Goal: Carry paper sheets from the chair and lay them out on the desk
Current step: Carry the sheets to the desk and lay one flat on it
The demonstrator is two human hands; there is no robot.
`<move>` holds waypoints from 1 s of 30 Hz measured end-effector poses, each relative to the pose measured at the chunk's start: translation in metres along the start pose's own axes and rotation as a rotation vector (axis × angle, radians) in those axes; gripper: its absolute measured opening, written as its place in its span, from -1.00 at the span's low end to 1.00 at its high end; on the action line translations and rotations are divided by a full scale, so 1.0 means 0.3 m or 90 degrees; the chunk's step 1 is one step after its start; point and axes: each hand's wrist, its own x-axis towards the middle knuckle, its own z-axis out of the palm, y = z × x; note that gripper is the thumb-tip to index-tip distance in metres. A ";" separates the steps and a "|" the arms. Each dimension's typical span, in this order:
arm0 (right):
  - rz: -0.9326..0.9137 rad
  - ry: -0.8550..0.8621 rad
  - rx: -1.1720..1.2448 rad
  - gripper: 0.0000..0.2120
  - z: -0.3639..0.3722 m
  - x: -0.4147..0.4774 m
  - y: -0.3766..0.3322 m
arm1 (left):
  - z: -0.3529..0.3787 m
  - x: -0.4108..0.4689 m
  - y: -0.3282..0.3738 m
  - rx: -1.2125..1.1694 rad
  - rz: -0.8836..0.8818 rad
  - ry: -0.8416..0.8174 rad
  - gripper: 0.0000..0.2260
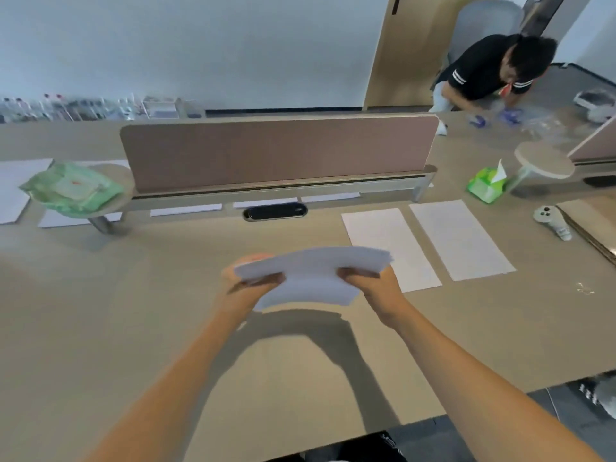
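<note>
Both hands were closed on one stack of paper sheets [310, 278], held in the air above the middle of the desk [100, 311], clear of its surface, with its shadow falling on the bare wood toward the near edge. The left hand [250, 281] pinched the stack's left end and the right hand [370, 278] its right end, thumbs on top, so each grip was shut on paper, and the stack bowed upward between them. Its long axis ran left to right, roughly parallel to the desk's near edge.

Two single sheets [390, 248] [460, 238] already lay flat toward the desk's right side, side by side, their long axes running from the far edge toward the near one. The nearer of the two just met the right hand in the view, so the right hand was the closer to that row. The open space beside them lay to the left, under and beyond the stack; the next sheet probably belonged there, turned to match.

Counted: one held stack, two laid sheets on this side, two hands. More paper showed under the divider [276, 151] and at the far left corner, too cut off to count. The chair was not visible.
</note>
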 end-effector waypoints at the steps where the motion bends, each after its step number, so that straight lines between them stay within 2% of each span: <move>1: 0.045 -0.001 -0.008 -0.81 0.001 0.015 0.027 | 0.016 0.001 -0.028 0.018 -0.017 0.009 -0.82; 3: 0.087 -0.001 0.000 -0.74 -0.002 0.045 0.067 | 0.054 0.014 -0.053 0.015 -0.029 0.051 -0.88; 5: 0.081 -0.006 0.018 -0.66 -0.018 0.081 0.076 | 0.081 0.029 -0.032 -0.010 -0.044 0.089 -0.92; 7: 0.063 -0.013 0.054 -0.69 -0.045 0.116 0.050 | 0.099 0.047 0.009 -0.007 -0.016 0.098 -0.94; 10: 0.062 -0.044 0.071 -0.70 -0.095 0.168 0.032 | 0.101 0.073 0.042 0.002 0.003 0.072 -0.85; 16: 0.114 -0.106 -0.004 -0.80 -0.122 0.208 0.066 | 0.128 0.096 0.019 0.040 -0.101 0.069 -0.72; 19: 0.108 -0.099 0.013 -0.80 -0.124 0.213 0.066 | 0.140 0.099 0.034 0.048 -0.122 0.060 -0.95; 22: 0.100 -0.082 0.015 -0.80 -0.124 0.223 0.064 | 0.144 0.100 0.044 0.053 -0.129 0.064 -0.70; 26: 0.081 -0.050 0.030 -0.84 -0.138 0.257 0.000 | 0.133 0.137 0.096 0.054 -0.096 0.122 -0.91; 30: -0.008 -0.017 0.022 -0.85 -0.160 0.281 -0.054 | 0.098 0.214 0.171 -0.025 -0.071 0.184 -0.95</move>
